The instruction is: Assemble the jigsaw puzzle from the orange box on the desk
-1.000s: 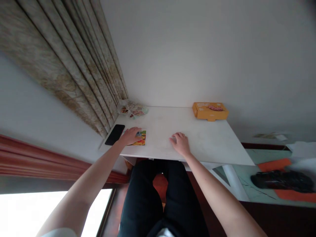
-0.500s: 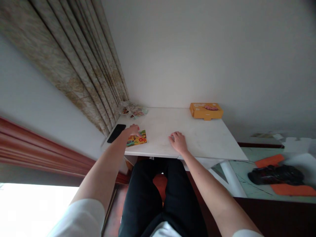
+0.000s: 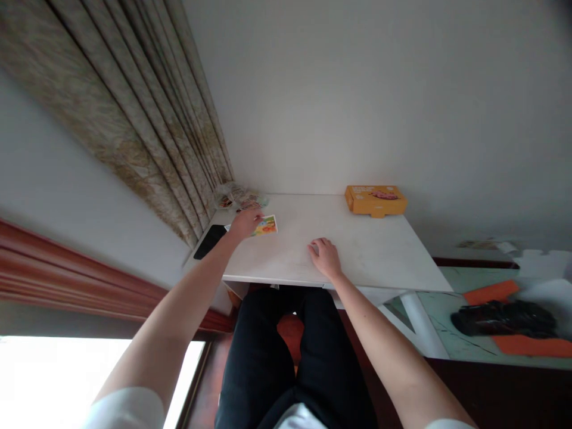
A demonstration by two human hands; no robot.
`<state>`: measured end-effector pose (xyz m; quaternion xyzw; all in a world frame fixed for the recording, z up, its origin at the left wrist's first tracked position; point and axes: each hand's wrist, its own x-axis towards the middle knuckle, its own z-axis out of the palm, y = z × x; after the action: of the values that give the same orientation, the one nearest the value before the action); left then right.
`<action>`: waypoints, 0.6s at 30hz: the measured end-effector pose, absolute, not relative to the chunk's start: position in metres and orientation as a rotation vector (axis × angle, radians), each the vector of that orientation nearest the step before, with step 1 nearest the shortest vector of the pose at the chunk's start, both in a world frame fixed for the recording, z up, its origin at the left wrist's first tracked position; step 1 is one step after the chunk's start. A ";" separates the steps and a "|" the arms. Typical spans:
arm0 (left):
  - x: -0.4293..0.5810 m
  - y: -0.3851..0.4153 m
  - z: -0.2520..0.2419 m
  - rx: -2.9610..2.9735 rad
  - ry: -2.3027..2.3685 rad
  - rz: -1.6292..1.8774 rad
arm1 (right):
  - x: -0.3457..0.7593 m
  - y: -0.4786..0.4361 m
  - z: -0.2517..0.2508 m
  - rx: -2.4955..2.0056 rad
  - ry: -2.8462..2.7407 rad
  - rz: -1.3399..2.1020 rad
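Note:
My left hand (image 3: 247, 224) is over the left part of the white table (image 3: 290, 262), its fingers closed at the upper edge of a colourful picture card (image 3: 267, 224). Yellow, orange and green show on the card's right part; hand and wrist cover the rest. Whether the card touches the tabletop I cannot tell. Beside my left wrist lies a black phone (image 3: 210, 241). My right hand (image 3: 325, 257) rests on the table near the front edge, holding nothing, its fingers loosely bent and the thumb apart.
Clear plastic bags with printed pieces (image 3: 241, 196) lie in the back left corner by the curtain (image 3: 179, 137). At the back right sits a yellow box (image 3: 375, 201) against the wall. Right of the table, a black object (image 3: 504, 319) lies on orange material.
My left hand has moved away from me and slightly right, and the picture card has shifted with it toward the plastic bags. My right hand stays in place.

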<state>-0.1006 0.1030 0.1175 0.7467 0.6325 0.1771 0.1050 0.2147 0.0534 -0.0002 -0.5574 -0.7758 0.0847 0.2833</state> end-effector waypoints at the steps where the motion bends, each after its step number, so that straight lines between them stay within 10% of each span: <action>1: -0.094 0.094 0.117 2.328 1.792 0.614 | 0.215 0.053 -0.001 -1.474 -2.069 0.248; 12: -0.043 0.018 0.040 2.493 1.646 0.337 | 0.217 0.049 -0.001 -1.380 -2.053 0.435; 18: -0.021 0.015 0.031 2.262 1.805 0.553 | 0.194 0.055 0.000 -1.262 -1.606 1.078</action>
<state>-0.0208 0.0152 0.0311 0.7641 0.6097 0.1869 0.0973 0.1936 0.0550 -0.0005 -0.5000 -0.6360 0.4269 0.4041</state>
